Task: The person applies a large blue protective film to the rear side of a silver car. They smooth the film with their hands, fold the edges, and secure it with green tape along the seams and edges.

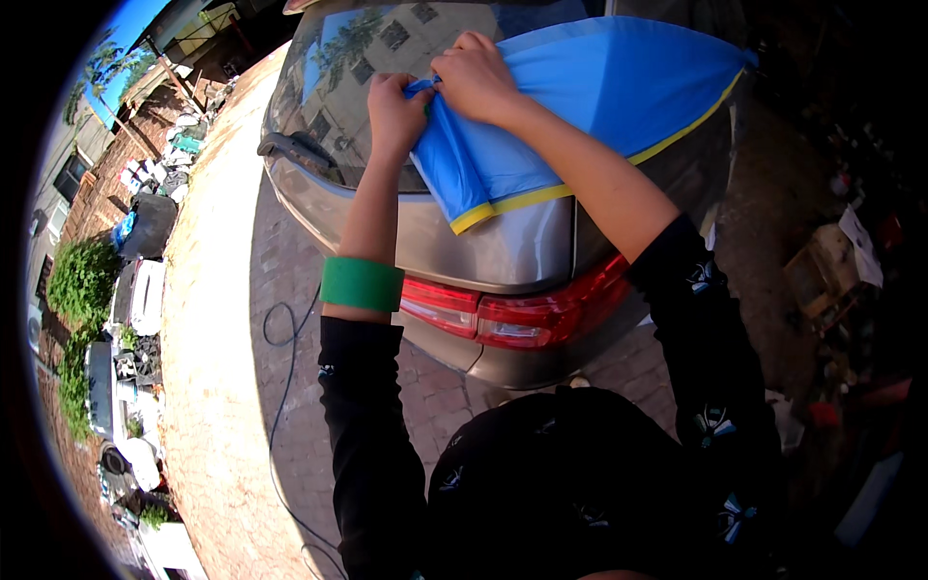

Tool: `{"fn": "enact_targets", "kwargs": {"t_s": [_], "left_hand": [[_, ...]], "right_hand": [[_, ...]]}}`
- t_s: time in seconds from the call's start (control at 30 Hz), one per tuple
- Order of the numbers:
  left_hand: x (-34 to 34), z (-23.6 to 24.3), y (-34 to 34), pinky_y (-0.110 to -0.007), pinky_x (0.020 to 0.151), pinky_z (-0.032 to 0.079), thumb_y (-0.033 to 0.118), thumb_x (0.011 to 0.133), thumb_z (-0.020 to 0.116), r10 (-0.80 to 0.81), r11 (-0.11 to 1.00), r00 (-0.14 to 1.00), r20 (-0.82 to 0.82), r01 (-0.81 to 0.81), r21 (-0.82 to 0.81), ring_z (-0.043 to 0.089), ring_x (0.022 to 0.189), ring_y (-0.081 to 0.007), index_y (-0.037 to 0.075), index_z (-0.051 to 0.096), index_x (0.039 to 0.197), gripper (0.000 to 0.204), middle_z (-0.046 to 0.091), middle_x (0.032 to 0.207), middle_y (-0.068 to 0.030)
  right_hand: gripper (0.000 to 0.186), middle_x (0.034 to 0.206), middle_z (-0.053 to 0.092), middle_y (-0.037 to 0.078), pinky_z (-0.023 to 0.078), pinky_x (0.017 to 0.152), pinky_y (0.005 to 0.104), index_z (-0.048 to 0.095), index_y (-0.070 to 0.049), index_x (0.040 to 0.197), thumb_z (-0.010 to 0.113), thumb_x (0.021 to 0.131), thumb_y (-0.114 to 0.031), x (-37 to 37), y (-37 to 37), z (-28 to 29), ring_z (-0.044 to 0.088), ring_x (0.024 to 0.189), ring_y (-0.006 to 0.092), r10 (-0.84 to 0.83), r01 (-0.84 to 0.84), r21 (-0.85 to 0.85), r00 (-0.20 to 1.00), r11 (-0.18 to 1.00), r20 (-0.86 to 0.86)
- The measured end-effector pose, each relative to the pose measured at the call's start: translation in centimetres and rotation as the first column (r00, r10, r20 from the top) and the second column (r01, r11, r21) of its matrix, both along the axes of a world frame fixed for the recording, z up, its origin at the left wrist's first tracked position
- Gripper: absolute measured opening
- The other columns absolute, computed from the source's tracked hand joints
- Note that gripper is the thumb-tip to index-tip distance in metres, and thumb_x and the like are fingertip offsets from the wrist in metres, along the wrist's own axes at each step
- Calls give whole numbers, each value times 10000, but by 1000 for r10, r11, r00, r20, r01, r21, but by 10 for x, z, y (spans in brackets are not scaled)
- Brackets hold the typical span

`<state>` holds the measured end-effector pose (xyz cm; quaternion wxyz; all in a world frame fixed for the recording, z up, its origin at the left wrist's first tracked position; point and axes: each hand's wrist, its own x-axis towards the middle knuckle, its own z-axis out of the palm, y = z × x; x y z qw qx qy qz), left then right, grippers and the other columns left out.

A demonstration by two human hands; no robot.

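A blue cloth with a yellow edge (628, 92) lies across the rear window and upper corner of a bronze-grey car (512, 251). My left hand (396, 111) pinches a bunched corner of the cloth, with a green band (358, 282) round that forearm. Just right of it, my right hand (474, 77) grips the cloth with bent fingers, close to the left one. Below the cloth's lower folded end sits the red tail light (527, 314). A wiper (290, 153) rests at the glass's left side.
A dark hose (280, 387) loops over the brick paving (435, 382) left of the car. Beyond a sunlit strip stand assorted items (145, 222), bushes (82, 271) and a brick wall. Boxes and other clutter (822, 271) sit in shade at the right.
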<state>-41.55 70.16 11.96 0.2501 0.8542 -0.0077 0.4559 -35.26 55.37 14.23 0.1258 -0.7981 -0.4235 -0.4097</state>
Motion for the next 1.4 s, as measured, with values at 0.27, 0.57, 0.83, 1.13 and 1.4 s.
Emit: {"fn": "enact_targets", "kwargs": {"t_s": [0.27, 0.57, 0.83, 1.13, 1.4], "left_hand": [[-2, -2, -7, -396, 839, 490, 144, 774, 752, -102, 989, 993, 63, 109, -105, 629, 933, -358, 3, 690, 932, 220, 625, 968, -174], [1, -3, -6, -396, 790, 475, 149, 777, 738, -135, 987, 981, 137, 146, -66, 596, 857, -340, 5, 678, 935, 222, 577, 894, -159], [4, -2, 0, -374, 803, 478, 154, 789, 735, -152, 986, 981, 120, 159, -52, 609, 860, -309, 9, 682, 952, 224, 591, 896, -147], [-11, 0, 9, -376, 921, 469, 271, 805, 813, -87, 989, 993, 79, 96, -116, 590, 1021, -306, -14, 659, 1053, 408, 585, 1102, -168], [-9, -22, -11, -513, 1069, 361, 490, 574, 955, 241, 907, 967, -87, -256, -333, 389, 1225, -471, -50, 418, 1376, 1106, 394, 1321, -314]], "right_hand": [[138, 964, 733, 65, 390, 1023, 403, 753, -98, 877, 695, 789, -187, -11, 8, -7, 591, 1082, 282, -116, 115, 125, 993, 985, -2], [157, 1029, 736, 50, 329, 1070, 377, 802, -131, 868, 689, 786, -204, -17, 17, -7, 555, 1130, 266, -241, 249, 135, 968, 959, -73], [169, 999, 733, 62, 371, 1048, 384, 777, -103, 903, 693, 785, -190, -17, 20, -7, 588, 1115, 267, -259, 268, 189, 963, 945, -70], [144, 1036, 713, 12, 327, 1105, 394, 777, -194, 976, 690, 871, -238, 2, 8, -2, 540, 1189, 250, -18, 41, 132, 985, 990, -171], [256, 1183, 629, 30, 385, 1064, 430, 706, -172, 1159, 680, 917, -252, -2, -6, -16, 528, 1196, 249, 62, -136, 340, 974, 931, 219]]}}
